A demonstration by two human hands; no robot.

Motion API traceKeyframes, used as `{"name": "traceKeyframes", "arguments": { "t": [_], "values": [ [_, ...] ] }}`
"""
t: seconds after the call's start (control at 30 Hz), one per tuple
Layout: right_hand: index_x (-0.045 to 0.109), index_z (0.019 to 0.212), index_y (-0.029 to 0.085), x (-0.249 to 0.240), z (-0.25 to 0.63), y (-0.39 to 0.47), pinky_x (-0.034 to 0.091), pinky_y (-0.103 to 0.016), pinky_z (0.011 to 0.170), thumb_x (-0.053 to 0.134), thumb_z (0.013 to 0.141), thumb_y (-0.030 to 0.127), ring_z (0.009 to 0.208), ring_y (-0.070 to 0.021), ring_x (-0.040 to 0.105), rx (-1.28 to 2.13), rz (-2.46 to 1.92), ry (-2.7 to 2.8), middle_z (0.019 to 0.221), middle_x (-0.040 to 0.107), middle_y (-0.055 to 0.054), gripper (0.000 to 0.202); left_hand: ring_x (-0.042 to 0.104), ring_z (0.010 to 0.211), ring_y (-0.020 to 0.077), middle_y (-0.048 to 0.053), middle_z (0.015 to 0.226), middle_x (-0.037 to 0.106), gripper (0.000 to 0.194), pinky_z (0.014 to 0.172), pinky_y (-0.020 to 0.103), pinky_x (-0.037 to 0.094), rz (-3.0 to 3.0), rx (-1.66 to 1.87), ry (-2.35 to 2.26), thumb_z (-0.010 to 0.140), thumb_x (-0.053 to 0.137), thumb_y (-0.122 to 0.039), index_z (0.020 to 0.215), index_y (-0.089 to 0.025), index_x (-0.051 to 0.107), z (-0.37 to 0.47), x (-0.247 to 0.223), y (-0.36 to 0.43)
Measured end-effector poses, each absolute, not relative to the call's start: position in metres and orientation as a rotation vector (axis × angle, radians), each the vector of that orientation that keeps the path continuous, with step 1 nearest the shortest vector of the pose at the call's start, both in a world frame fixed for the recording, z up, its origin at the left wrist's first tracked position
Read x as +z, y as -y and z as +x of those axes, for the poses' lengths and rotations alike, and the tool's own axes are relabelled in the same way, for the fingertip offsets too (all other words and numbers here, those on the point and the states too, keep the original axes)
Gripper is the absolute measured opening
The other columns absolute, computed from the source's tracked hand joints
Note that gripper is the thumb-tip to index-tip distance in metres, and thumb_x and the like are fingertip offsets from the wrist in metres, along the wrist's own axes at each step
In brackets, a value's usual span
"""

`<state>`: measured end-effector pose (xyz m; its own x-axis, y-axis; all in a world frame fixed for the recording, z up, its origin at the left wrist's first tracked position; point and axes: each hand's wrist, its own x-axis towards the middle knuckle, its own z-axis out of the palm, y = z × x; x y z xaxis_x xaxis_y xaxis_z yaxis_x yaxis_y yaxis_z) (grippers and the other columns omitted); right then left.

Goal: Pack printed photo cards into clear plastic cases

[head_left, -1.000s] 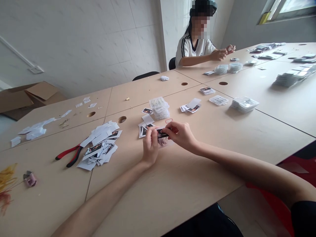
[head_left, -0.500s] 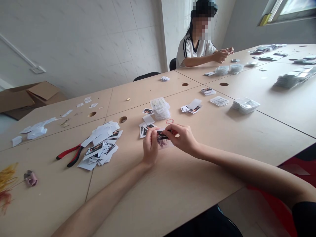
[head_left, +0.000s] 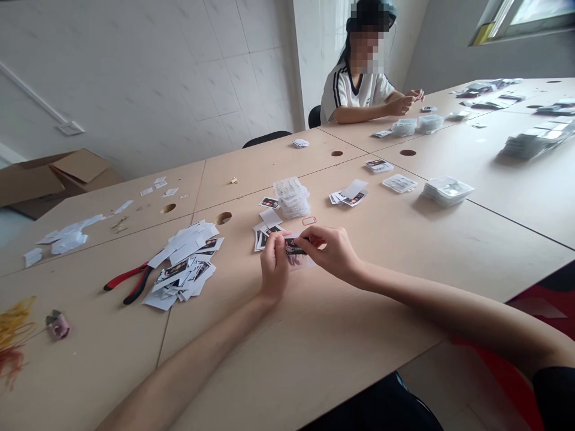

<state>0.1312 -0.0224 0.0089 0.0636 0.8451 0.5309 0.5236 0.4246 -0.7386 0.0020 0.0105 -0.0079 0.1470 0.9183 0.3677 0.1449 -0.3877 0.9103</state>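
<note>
My left hand (head_left: 274,266) is closed at the left edge of a small dark printed card (head_left: 293,246). Pinching the card's right side are the fingertips of my right hand (head_left: 335,251). Beneath the card shows a clear plastic case (head_left: 305,262) with dark, thin shapes in it; how the left fingers grip the case is hidden. Just beyond my hands lie a few printed cards (head_left: 260,239) and a red-outlined rectangular piece (head_left: 309,220). A stack of clear plastic boxes (head_left: 293,197) stands behind them.
Left of my hands are a heap of cards (head_left: 184,263), red-and-black-handled pliers (head_left: 135,281) and yellow threads (head_left: 17,320). More clear boxes (head_left: 447,190) stand on the right. Across the table (head_left: 359,311) sits a co-worker (head_left: 359,96). Round holes (head_left: 223,218) pierce the tabletop.
My hands keep almost the same place and hold on the card. The co-worker's hands have shifted slightly.
</note>
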Motion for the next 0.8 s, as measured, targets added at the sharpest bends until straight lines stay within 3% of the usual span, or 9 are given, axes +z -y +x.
{"name": "traceKeyframes", "arguments": {
  "t": [0.27,0.6,0.8],
  "values": [
    [0.062,0.069,0.016,0.0095,0.1351,0.0173,0.040,-0.022,0.055,0.049,0.079,0.028,0.056,-0.0094,0.052,0.391,-1.252,1.590,0.067,0.063,-0.003,0.019,0.053,0.067,0.0129,0.001,0.074,0.055,0.031,0.060,0.023,0.042,1.715,1.365,-1.112,0.083,0.036,-0.044,0.089,-0.021,0.054,0.0019,-0.0107,-0.0086],
    [0.061,0.064,0.015,0.0107,0.1352,0.0135,0.033,-0.020,0.049,0.051,0.076,0.027,0.050,-0.0065,0.042,0.409,-1.282,1.553,0.056,0.056,0.001,0.019,0.055,0.070,0.0133,0.003,0.085,0.060,0.029,0.063,0.024,0.044,1.696,1.403,-1.102,0.082,0.038,-0.043,0.088,-0.020,0.055,0.0025,-0.0121,-0.0091],
    [0.061,0.062,0.014,0.0113,0.1346,0.0131,0.031,-0.019,0.049,0.053,0.075,0.029,0.048,-0.0055,0.039,0.404,-1.303,1.548,0.051,0.052,0.002,0.021,0.056,0.066,0.0127,0.004,0.078,0.060,0.031,0.059,0.024,0.045,1.736,1.387,-1.143,0.084,0.034,-0.042,0.089,-0.018,0.054,0.0038,-0.0134,-0.0108]
  ]
}}
